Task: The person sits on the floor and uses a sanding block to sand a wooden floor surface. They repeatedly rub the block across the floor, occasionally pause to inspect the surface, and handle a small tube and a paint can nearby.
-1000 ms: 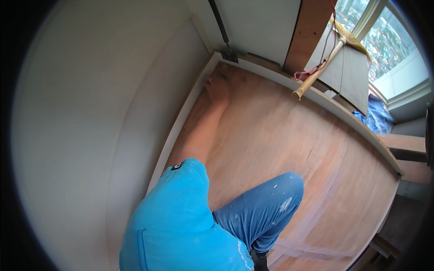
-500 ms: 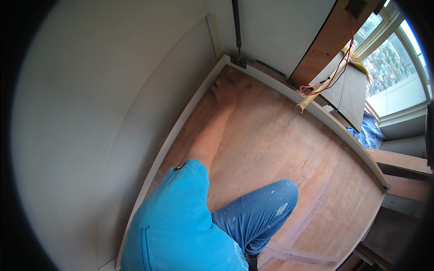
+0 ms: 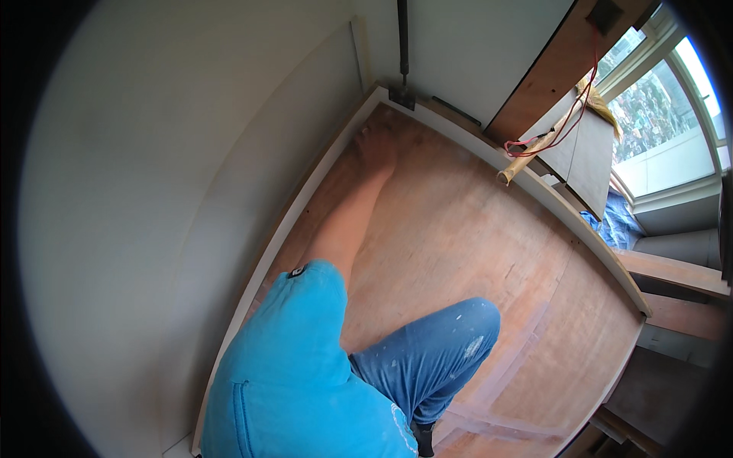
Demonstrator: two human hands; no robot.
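Observation:
My left hand (image 3: pixel 376 146) reaches to the far corner of a reddish-brown plywood panel (image 3: pixel 450 237), with the bare forearm low over the wood. The hand is against or just above the panel, close to its pale raised edge strip (image 3: pixel 305 187). Motion and shadow smear the fingers, so whether anything is under or in them is not clear. A blue sleeve covers my upper arm, and my bent knee in paint-spotted jeans (image 3: pixel 435 351) rests over the panel. My right hand is out of view.
A plain light wall (image 3: pixel 153 191) rises along the left. Beyond the corner stands a dark strut (image 3: pixel 403 46) on a black bracket. At the far right are a wooden beam (image 3: pixel 534 76), a broom (image 3: pixel 534 153), red wire (image 3: pixel 569 137), a blue sheet (image 3: pixel 615 221) and a window (image 3: pixel 657 130).
My left hand stays near the far corner, shifting slightly and looking more blurred. The whole view has moved a little.

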